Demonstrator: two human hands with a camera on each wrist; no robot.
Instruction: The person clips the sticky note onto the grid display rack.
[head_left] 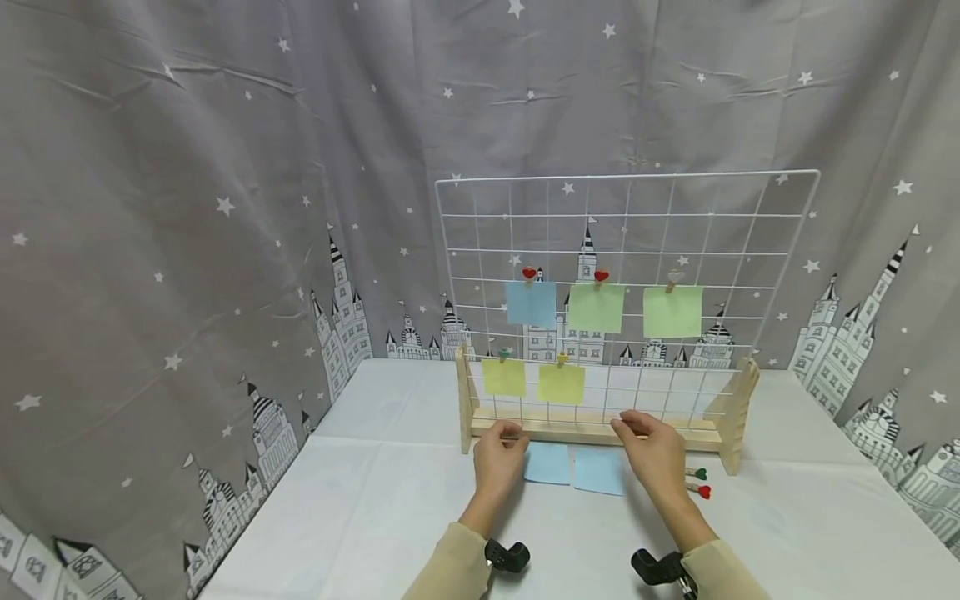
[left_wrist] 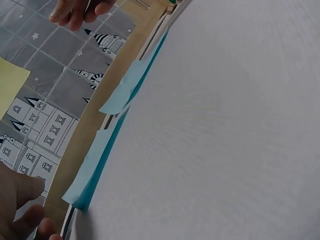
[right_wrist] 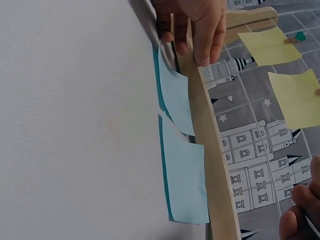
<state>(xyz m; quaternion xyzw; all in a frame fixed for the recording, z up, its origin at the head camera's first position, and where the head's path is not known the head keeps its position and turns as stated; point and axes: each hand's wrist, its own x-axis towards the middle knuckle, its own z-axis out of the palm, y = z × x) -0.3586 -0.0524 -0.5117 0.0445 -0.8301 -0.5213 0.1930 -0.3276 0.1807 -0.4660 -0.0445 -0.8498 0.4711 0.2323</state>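
Observation:
Two blue sticky notes, a left one (head_left: 547, 463) and a right one (head_left: 598, 471), lie side by side on the white table in front of the wooden base (head_left: 558, 428). Just left of them is my left hand (head_left: 497, 467), its fingers loosely bent and holding nothing. My right hand (head_left: 656, 457) hovers on the other side, by the base, with relaxed, empty fingers. In the right wrist view the left fingers (right_wrist: 204, 37) hang right above the far note (right_wrist: 176, 100). The left wrist view has the right fingertips (left_wrist: 76, 17) in front of the wire grid.
On the white wire grid (head_left: 628, 176) hang a blue note (head_left: 531, 303), two green notes (head_left: 596, 309) and two yellow notes (head_left: 504, 378), each under a small clip. A green heart clip (head_left: 701, 473) and a red heart clip (head_left: 703, 492) lie right of my right hand.

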